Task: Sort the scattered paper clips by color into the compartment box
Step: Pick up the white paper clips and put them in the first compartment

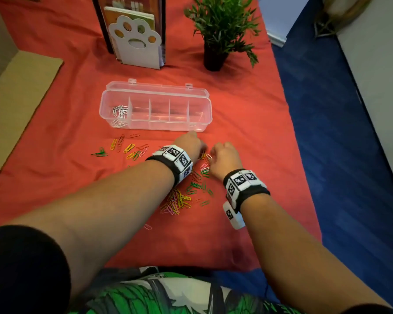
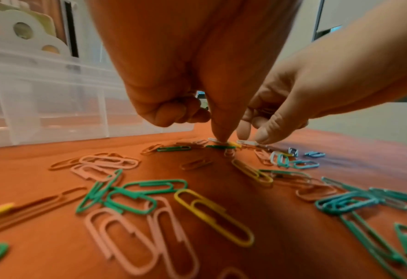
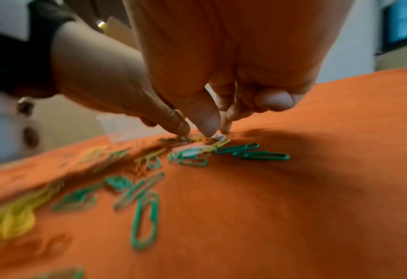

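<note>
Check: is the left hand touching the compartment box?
Apart. The left wrist view shows bare cloth between the left hand and the compartment box wall.

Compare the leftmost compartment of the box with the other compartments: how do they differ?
The leftmost compartment holds a heap of white clips; the other compartments show no clips. The leftmost lies far from both hands; the rightmost end sits nearest the left hand. All share the same clear box, lid open, on the red cloth.

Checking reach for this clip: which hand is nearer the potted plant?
Right. The right hand sits below the potted plant, slightly to its right; the left hand is just beside it, further left.
</note>
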Demonstrator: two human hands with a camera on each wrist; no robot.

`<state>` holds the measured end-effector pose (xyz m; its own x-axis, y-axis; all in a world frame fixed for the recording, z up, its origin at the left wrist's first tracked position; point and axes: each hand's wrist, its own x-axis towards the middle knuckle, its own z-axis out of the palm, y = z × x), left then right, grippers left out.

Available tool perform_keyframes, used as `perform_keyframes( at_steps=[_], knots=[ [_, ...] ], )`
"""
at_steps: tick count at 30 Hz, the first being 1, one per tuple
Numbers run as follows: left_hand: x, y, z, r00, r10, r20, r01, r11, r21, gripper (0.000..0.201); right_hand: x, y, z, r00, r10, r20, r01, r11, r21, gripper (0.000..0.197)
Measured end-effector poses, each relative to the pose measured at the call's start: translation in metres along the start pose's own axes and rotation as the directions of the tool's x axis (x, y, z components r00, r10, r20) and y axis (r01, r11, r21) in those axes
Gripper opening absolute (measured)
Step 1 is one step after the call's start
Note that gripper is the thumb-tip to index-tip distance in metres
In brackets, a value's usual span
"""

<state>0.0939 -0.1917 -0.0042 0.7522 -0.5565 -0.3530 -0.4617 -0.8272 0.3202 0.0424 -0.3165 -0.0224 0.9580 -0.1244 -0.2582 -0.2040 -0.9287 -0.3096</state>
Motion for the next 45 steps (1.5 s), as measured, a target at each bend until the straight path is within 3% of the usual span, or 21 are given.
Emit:
perform_keyframes(
  at_steps=[5, 8, 10, 13, 15, 18, 19, 20, 21, 23, 24, 26, 27, 28, 29, 31, 32, 33, 35, 37, 45],
  knots=[
    [0.002, -0.005, 0.007, 0.999, -0.024, -0.047, 0.027, 0.998, 0.057, 0.022, -0.008, 0.004, 0.007, 0.998, -0.016, 0.063, 0.017, 1.000, -0.024, 0.022],
    [-0.003, -0.012, 0.016, 0.996, -0.072, -0.056, 0.072, 0.997, 0.004, 0.020, -0.013, 0.008, -0.003, 0.995, 0.066, 0.077, -0.079, 0.979, 0.188, 0.004],
    [-0.007, -0.018, 0.020, 0.993, -0.102, -0.066, 0.100, 0.994, -0.033, 0.020, -0.014, 0.013, -0.008, 0.983, 0.155, 0.097, -0.180, 0.912, 0.369, 0.018],
    [-0.018, -0.024, 0.022, 0.983, -0.150, -0.105, 0.131, 0.977, -0.167, 0.019, -0.017, 0.015, -0.010, 0.956, 0.239, 0.172, -0.292, 0.695, 0.657, 0.025],
    [-0.028, -0.028, 0.019, 0.970, -0.217, -0.111, 0.170, 0.929, -0.329, 0.018, -0.020, 0.013, -0.010, 0.936, 0.220, 0.273, -0.347, 0.465, 0.814, 0.031],
    [-0.043, -0.030, 0.015, 0.958, -0.286, 0.035, 0.248, 0.755, -0.607, 0.020, -0.026, 0.006, -0.016, 0.900, 0.180, 0.398, -0.419, 0.106, 0.902, 0.026],
    [-0.047, -0.030, 0.014, 0.948, -0.303, 0.100, 0.284, 0.657, -0.698, 0.021, -0.027, 0.004, -0.017, 0.883, 0.186, 0.432, -0.445, 0.033, 0.895, 0.022],
    [-0.051, -0.030, 0.014, 0.931, -0.325, 0.167, 0.324, 0.520, -0.790, 0.023, -0.027, 0.002, -0.016, 0.870, 0.199, 0.451, -0.465, 0.029, 0.885, 0.021],
    [-0.056, -0.029, 0.013, 0.910, -0.343, 0.233, 0.353, 0.347, -0.869, 0.024, -0.027, 0.001, -0.013, 0.869, 0.227, 0.439, -0.474, 0.128, 0.871, 0.020],
    [-0.064, -0.025, 0.010, 0.876, -0.329, 0.352, 0.382, 0.030, -0.924, 0.023, -0.025, 0.000, -0.007, 0.909, 0.254, 0.329, -0.416, 0.534, 0.737, 0.018],
    [-0.066, -0.023, 0.008, 0.871, -0.295, 0.392, 0.392, -0.062, -0.918, 0.023, -0.026, -0.001, -0.006, 0.933, 0.235, 0.273, -0.357, 0.701, 0.617, 0.016],
    [-0.066, -0.016, 0.008, 0.874, -0.240, 0.423, 0.405, -0.125, -0.906, 0.022, -0.032, -0.002, -0.004, 0.955, 0.208, 0.209, -0.281, 0.859, 0.428, 0.019],
    [-0.064, -0.012, 0.009, 0.878, -0.244, 0.411, 0.403, -0.085, -0.911, 0.022, -0.036, 0.000, -0.003, 0.958, 0.215, 0.189, -0.271, 0.892, 0.361, 0.022],
    [-0.061, -0.008, 0.012, 0.891, -0.274, 0.362, 0.387, 0.042, -0.921, 0.019, -0.039, 0.003, -0.003, 0.957, 0.232, 0.177, -0.278, 0.907, 0.316, 0.023],
    [-0.057, -0.005, 0.016, 0.912, -0.306, 0.274, 0.353, 0.243, -0.903, 0.016, -0.042, 0.005, -0.004, 0.951, 0.259, 0.169, -0.300, 0.906, 0.297, 0.022],
    [-0.052, 0.002, 0.023, 0.959, -0.276, 0.063, 0.239, 0.671, -0.702, 0.013, -0.045, 0.010, -0.005, 0.938, 0.306, 0.162, -0.341, 0.898, 0.278, 0.020],
    [-0.050, 0.006, 0.025, 0.974, -0.228, -0.011, 0.182, 0.806, -0.564, 0.018, -0.046, 0.012, -0.007, 0.936, 0.315, 0.156, -0.347, 0.898, 0.269, 0.020],
    [-0.048, 0.010, 0.025, 0.983, -0.174, -0.059, 0.130, 0.886, -0.444, 0.022, -0.046, 0.013, -0.008, 0.938, 0.315, 0.145, -0.343, 0.900, 0.269, 0.019],
    [-0.042, 0.017, 0.026, 0.993, -0.058, -0.101, 0.029, 0.964, -0.265, 0.027, -0.047, 0.013, -0.011, 0.946, 0.300, 0.123, -0.324, 0.897, 0.302, 0.017],
    [-0.036, 0.022, 0.028, 0.998, 0.005, -0.070, -0.016, 0.988, -0.155, 0.027, -0.047, 0.014, -0.011, 0.953, 0.280, 0.114, -0.303, 0.893, 0.333, 0.017],
    [-0.036, 0.021, 0.030, 0.993, -0.090, 0.081, 0.091, 0.996, -0.005, 0.022, -0.048, 0.017, -0.001, 0.948, 0.268, 0.169, -0.311, 0.891, 0.331, 0.016]
  ],
)
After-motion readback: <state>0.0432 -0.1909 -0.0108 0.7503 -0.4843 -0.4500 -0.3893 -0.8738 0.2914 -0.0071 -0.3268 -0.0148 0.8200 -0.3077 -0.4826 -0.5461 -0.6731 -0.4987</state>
